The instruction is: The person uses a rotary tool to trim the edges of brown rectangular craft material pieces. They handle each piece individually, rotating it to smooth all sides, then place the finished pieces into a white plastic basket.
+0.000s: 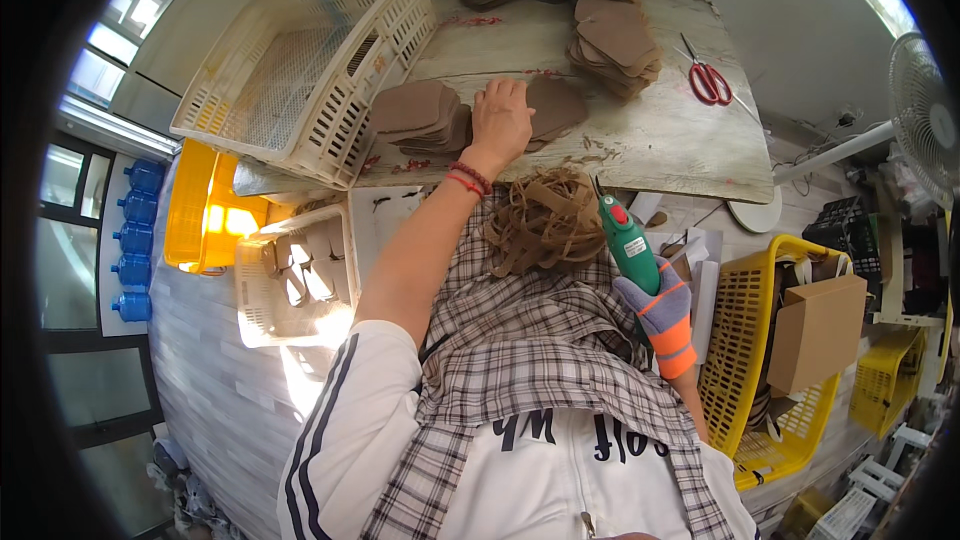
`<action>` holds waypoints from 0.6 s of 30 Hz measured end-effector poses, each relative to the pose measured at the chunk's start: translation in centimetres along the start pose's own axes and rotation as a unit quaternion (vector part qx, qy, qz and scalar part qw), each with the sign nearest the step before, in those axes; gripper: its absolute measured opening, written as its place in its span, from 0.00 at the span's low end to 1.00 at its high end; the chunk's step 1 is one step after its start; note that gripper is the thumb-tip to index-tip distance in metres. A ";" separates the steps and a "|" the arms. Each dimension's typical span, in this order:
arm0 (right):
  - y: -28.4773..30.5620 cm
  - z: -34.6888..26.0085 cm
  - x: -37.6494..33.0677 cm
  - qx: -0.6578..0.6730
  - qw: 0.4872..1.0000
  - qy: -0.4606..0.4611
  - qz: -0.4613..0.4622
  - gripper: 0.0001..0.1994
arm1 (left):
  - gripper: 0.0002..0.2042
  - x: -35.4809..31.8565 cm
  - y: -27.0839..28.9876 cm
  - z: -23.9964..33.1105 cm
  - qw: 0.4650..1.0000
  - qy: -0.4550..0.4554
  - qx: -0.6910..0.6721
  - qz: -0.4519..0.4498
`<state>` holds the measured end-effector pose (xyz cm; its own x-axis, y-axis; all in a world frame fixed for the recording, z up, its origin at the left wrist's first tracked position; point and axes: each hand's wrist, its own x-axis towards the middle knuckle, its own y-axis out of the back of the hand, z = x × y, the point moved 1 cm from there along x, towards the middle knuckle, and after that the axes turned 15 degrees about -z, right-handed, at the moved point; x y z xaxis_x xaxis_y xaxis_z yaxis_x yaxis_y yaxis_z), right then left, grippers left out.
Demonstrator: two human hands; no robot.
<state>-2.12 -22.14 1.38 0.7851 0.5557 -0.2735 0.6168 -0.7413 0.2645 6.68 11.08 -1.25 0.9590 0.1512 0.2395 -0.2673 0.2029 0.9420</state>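
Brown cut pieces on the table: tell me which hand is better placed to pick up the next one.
Left. The left hand already rests on the brown pieces, while the gloved right hand holds the green tool away from the table.

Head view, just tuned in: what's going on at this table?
A person works at a worn table. The bare left hand rests on a brown cut piece beside a small stack of the same. The gloved right hand holds a green power tool by the lap. Brown trimmings lie on the lap; red scissors lie on the table.
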 end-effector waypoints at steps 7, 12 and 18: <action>0.6 1.8 0.0 -0.021 0.999 0.012 0.024 0.25 | 0.24 1.3 -1.7 1.2 0.992 0.085 -0.077 -0.055; 0.4 1.0 0.8 0.009 1.000 -0.012 0.012 0.25 | 0.19 0.9 -1.8 0.6 0.962 0.149 -0.222 -0.063; 0.7 0.6 2.6 -0.003 1.000 -0.011 0.028 0.25 | 0.11 -1.7 0.7 3.1 0.660 0.192 -0.727 0.013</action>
<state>0.28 -21.43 0.29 0.8175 0.5045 -0.2779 0.5718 -0.7689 0.2861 5.10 7.94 -0.25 0.9326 0.3497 -0.0893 -0.3582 0.8664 -0.3479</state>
